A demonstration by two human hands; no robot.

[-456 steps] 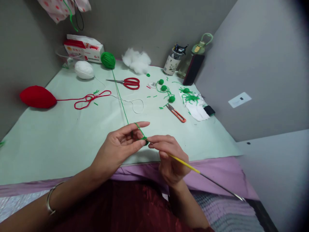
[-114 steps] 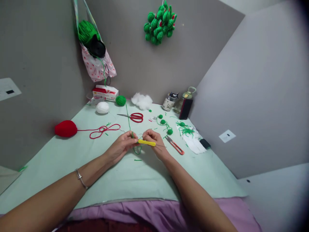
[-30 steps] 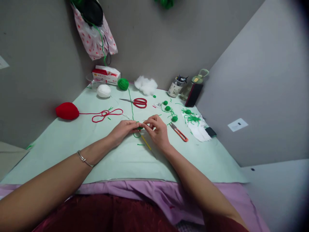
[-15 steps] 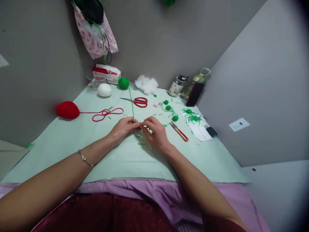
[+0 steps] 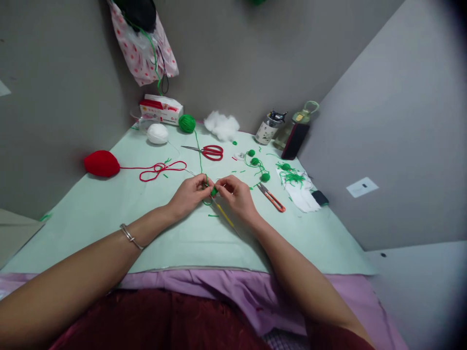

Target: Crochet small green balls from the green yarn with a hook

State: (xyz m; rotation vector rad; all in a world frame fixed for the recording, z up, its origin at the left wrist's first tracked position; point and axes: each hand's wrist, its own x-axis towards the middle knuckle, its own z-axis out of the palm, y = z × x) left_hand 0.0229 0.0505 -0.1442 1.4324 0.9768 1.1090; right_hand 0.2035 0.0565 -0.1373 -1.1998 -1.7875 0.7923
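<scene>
Between the fingertips of my left hand [image 5: 189, 194] and my right hand [image 5: 235, 193] is a small green crochet piece [image 5: 213, 191]. Both hands pinch it, thumbs and forefingers almost meeting. A strand of green yarn [image 5: 200, 160] leads from the piece back to the green yarn ball [image 5: 187, 123]. Just below my fingers a crochet hook with a yellow handle [image 5: 225, 215] slants down to the right; whether it lies on the table or hangs from the work I cannot tell. Short green yarn snippets lie close by.
Red-handled scissors [image 5: 212, 152] lie ahead, orange thread snips [image 5: 272, 198] to the right. Around them are a red yarn ball [image 5: 101, 164], white yarn ball [image 5: 157, 133], white stuffing [image 5: 221, 126], small green balls [image 5: 265, 177], a pen cup [image 5: 266, 131], a phone [image 5: 295, 141] and a tissue pack [image 5: 162, 110].
The green piece now shows more between my fingertips, and my right fingers have closed in on it. More of the yellow hook is visible below my hands.
</scene>
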